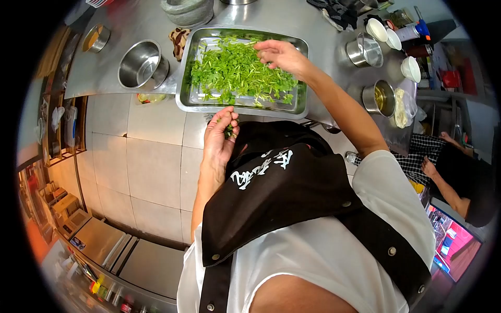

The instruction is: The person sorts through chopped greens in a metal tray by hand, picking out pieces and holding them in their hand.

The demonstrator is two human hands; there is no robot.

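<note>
A rectangular steel tray (183, 88) sits at the table's near edge, with chopped leafy green herbs (235, 68) spread over its bottom; they look like coriander or celery leaf. Over the tray's right half, my right hand (284, 56) hovers with loosely bent fingers apart and nothing visible in them. Below the near rim, in front of the dark apron (271, 182), my left hand (220, 135) is closed palm up around a small bunch of herbs (228, 129). Its fingertips come close to the tray's near edge.
Left of the tray stand a steel pot (143, 65), a stone mortar (188, 11) and a small steel cup (96, 38). On the right are steel pots (379, 98), white bowls (410, 69) and a plastic bag (404, 107). Another person (449, 167) sits at the far right near a screen (453, 242).
</note>
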